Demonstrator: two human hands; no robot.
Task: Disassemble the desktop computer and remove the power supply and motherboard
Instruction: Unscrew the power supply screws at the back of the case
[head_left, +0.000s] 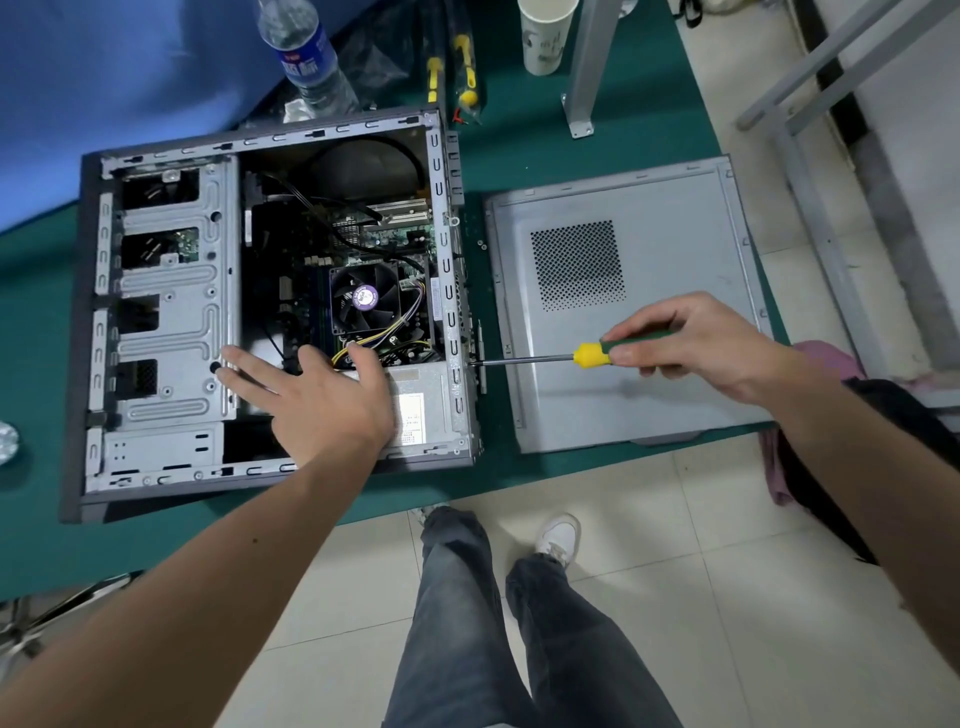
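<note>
Open grey computer case (166, 312) lying flat, motherboard (363, 234) and power supply (415, 400) inside

Single head-worn wide-angle view, looking steeply down and forward from standing height. Green-covered worktable (519, 161) fills the upper frame, beige tiled floor (675, 519) the lower. Both forearms reach in from the bottom corners. Edges bow from lens distortion.

We see a computer case (166, 291) of matt grey sheet metal; a side panel (649, 364) of the same metal, perforated; a screwdriver (587, 355) with glossy steel shaft and yellow-green plastic handle; a table (498, 161) under matt green cloth; a clear plastic bottle (306, 57); a paper cup (545, 36).
</note>
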